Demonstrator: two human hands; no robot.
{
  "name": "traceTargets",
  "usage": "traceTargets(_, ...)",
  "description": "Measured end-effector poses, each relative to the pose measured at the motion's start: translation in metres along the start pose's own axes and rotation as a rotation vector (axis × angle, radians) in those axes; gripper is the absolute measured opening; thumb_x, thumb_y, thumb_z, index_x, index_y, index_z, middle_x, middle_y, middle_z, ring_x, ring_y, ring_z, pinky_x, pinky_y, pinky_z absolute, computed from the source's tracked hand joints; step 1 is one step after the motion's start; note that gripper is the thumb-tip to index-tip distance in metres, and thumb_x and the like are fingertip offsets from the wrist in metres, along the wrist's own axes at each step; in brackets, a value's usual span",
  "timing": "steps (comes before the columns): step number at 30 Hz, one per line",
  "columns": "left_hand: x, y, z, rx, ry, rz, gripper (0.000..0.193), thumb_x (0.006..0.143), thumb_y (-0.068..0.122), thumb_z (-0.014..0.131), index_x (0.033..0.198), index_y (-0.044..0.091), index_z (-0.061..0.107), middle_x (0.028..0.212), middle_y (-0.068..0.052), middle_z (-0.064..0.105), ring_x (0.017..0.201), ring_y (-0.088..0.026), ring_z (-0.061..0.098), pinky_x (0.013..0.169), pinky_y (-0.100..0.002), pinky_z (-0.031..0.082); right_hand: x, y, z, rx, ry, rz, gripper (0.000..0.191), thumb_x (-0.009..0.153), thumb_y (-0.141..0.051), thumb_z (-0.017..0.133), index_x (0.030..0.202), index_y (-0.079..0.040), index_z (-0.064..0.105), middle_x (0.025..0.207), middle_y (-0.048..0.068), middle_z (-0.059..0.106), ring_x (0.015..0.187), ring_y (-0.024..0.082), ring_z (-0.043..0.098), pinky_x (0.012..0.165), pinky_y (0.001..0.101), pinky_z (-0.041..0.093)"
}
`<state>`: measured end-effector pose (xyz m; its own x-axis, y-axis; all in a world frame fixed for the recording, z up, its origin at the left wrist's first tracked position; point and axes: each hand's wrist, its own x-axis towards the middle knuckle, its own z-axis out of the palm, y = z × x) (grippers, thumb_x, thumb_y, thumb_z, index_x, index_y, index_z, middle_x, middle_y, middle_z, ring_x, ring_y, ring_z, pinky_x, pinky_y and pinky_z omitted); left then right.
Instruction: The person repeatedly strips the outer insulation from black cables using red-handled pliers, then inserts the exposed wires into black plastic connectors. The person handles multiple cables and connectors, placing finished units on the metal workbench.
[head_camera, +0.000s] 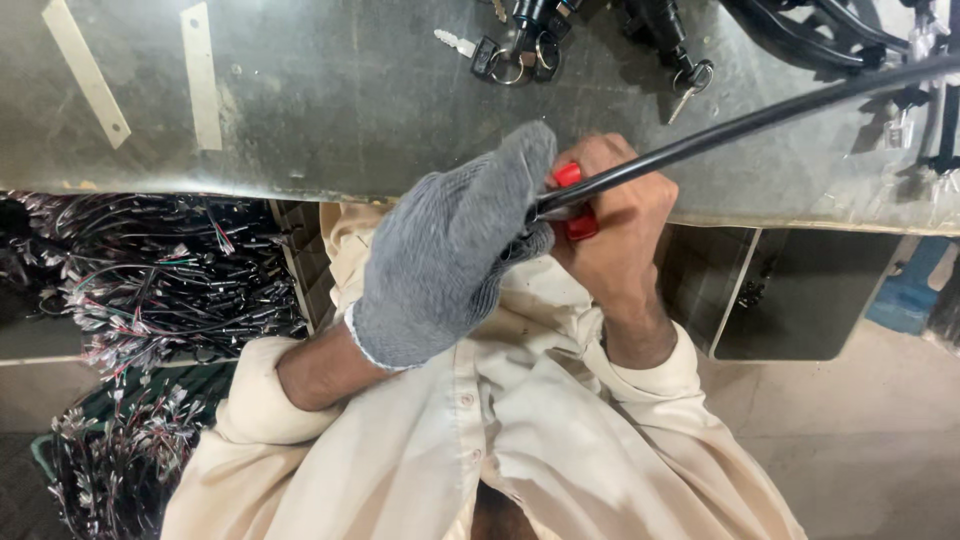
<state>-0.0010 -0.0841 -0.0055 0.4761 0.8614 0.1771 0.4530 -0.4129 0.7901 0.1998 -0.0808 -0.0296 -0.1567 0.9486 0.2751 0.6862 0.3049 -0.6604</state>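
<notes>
We see the left hand (450, 250), in a grey knitted glove, closed around the end of a thick black cable (740, 122), its fingers wrapped over the sheath where it meets the other hand. The bare right hand (615, 215) is clenched on a red-handled tool (575, 200), whose handles show just beside the gloved fingers; its working end is hidden between the two hands, so we cannot tell what it grips. Both hands hover at the near edge of the grey desk (330, 100), and the cable runs up and to the right across it. Farther back on the desk lie keys on rings (510, 55) beside black lock parts. Below the desk to the left sit heaps of bundled thin wires (150, 280).
</notes>
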Motion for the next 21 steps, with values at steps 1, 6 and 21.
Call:
traceTargets(1, -0.001, -0.002, 0.001, 0.056, -0.025, 0.012, 0.065, 0.091, 0.015, 0.076, 0.149, 0.005, 0.049, 0.133, -0.017, 0.062, 0.113, -0.037, 0.062, 0.097, -0.048, 0.05, -0.002, -0.002, -0.001, -0.002, 0.004, 0.019, 0.024, 0.08, -0.005, 0.078, 0.094, -0.003, 0.059, 0.084, 0.014, 0.062, 0.078, 0.035, 0.064, 0.066, 0.0395, 0.049)
traceTargets(6, -0.012, -0.015, 0.006, 0.198, -0.014, 0.099, 0.062, 0.087, 0.001, 0.067, 0.148, 0.007, 0.055, 0.143, -0.018, 0.057, 0.122, -0.037, 0.058, 0.106, -0.051, 0.047, -0.012, -0.009, 0.002, -0.048, -0.029, 0.147, 0.021, 0.077, -0.001, 0.074, 0.095, -0.003, 0.062, 0.081, 0.013, 0.062, 0.071, 0.033, 0.063, 0.065, 0.0391, 0.05)
traceTargets(21, 0.016, 0.003, -0.02, -0.525, -0.137, -0.144, 0.065, 0.099, 0.022, 0.077, 0.157, 0.017, 0.048, 0.12, -0.003, 0.071, 0.09, -0.01, 0.073, 0.083, -0.025, 0.065, 0.01, 0.01, 0.022, 0.041, 0.146, -0.056, 0.021, 0.092, -0.003, 0.073, 0.09, 0.0, 0.052, 0.083, 0.014, 0.055, 0.074, 0.03, 0.062, 0.064, 0.0386, 0.043)
